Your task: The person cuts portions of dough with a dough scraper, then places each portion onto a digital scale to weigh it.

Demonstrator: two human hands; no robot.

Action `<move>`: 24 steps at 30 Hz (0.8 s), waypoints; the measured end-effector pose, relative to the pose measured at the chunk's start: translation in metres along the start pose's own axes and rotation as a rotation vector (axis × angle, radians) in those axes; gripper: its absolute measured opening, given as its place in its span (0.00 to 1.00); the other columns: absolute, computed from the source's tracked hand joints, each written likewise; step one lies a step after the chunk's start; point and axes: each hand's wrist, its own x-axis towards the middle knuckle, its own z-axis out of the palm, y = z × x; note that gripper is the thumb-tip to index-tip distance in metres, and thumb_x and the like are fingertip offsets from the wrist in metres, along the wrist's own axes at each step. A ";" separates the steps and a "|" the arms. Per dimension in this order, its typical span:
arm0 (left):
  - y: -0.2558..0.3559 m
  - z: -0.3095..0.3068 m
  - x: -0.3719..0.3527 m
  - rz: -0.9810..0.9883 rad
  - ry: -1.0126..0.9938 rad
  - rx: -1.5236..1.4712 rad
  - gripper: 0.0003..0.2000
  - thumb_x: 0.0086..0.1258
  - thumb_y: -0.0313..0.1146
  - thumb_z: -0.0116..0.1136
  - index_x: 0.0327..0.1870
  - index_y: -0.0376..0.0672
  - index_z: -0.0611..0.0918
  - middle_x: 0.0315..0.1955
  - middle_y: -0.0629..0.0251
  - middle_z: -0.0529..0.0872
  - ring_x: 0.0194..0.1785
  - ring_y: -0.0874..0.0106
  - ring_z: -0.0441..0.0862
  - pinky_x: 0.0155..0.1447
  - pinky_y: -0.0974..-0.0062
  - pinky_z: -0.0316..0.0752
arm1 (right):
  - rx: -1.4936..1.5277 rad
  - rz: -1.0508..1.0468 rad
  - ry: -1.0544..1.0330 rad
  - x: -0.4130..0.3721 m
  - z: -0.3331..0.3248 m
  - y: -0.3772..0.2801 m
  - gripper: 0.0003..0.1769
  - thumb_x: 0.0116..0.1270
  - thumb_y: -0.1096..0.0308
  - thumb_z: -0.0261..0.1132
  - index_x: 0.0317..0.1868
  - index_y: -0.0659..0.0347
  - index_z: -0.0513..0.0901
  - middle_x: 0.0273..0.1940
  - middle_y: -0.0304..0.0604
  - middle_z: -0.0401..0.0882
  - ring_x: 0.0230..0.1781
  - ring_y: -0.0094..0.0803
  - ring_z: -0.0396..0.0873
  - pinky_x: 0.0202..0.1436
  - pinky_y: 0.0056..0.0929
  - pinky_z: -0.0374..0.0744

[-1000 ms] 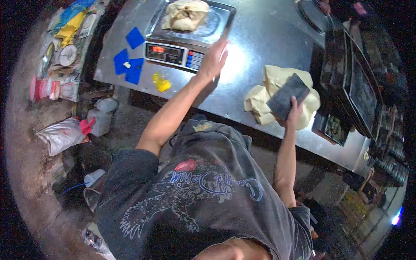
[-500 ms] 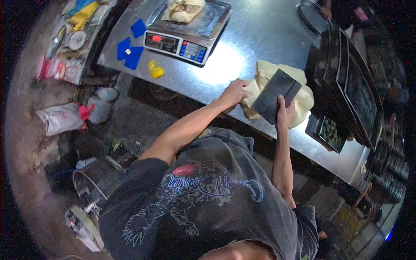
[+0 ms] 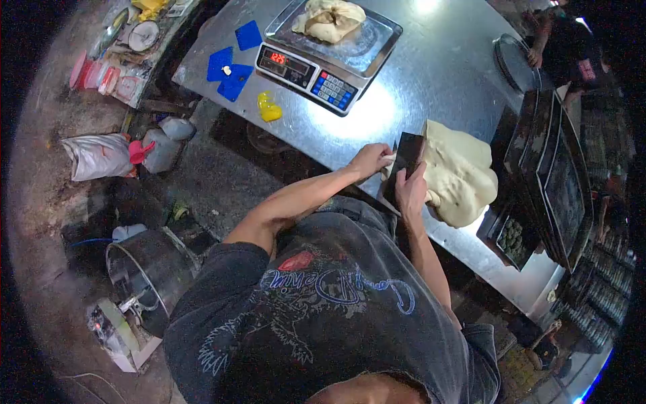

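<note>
A large slab of pale dough (image 3: 464, 172) lies on the metal table (image 3: 441, 81). At its left edge, a dark rectangular dough cutter (image 3: 410, 151) stands steeply tilted, with my right hand (image 3: 412, 188) wrapped round it. My left hand (image 3: 370, 161) is closed on a small piece of dough (image 3: 388, 161) just left of the cutter. Whether that piece is still joined to the slab is hidden behind the blade. Farther up the table, another lump of dough (image 3: 330, 20) rests on a digital scale (image 3: 303, 77) with a lit red display.
Blue plastic scrapers (image 3: 234, 82) and a yellow one (image 3: 269, 108) lie left of the scale. Dark baking trays (image 3: 555, 175) stand at the right. Another person's hand (image 3: 535, 58) touches a round tray (image 3: 515, 64) at the far right. A mixer bowl (image 3: 145, 269) stands at lower left.
The cutter has swung from lying over the dough to a steep stance at its left edge. My right hand has moved left, closer to my left hand. The whole view has shifted.
</note>
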 end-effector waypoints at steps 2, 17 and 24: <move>-0.009 -0.006 0.010 -0.027 -0.030 -0.022 0.13 0.65 0.31 0.69 0.47 0.35 0.84 0.37 0.52 0.89 0.43 0.61 0.88 0.49 0.64 0.80 | 0.005 0.035 -0.001 0.014 0.010 -0.001 0.27 0.68 0.60 0.63 0.60 0.68 0.65 0.35 0.73 0.82 0.38 0.70 0.82 0.42 0.61 0.78; 0.084 -0.284 0.197 0.606 0.681 0.693 0.12 0.71 0.34 0.59 0.54 0.48 0.84 0.54 0.63 0.85 0.61 0.61 0.79 0.68 0.54 0.66 | 0.092 0.038 0.045 0.047 0.032 0.024 0.33 0.67 0.56 0.67 0.64 0.71 0.70 0.47 0.68 0.83 0.48 0.64 0.82 0.52 0.53 0.78; 0.068 -0.253 0.176 0.601 0.645 1.019 0.16 0.70 0.37 0.59 0.58 0.59 0.86 0.66 0.67 0.79 0.70 0.61 0.71 0.73 0.43 0.56 | 0.435 0.032 -0.086 0.053 0.015 0.032 0.26 0.67 0.62 0.69 0.59 0.71 0.75 0.49 0.58 0.85 0.48 0.50 0.84 0.53 0.44 0.79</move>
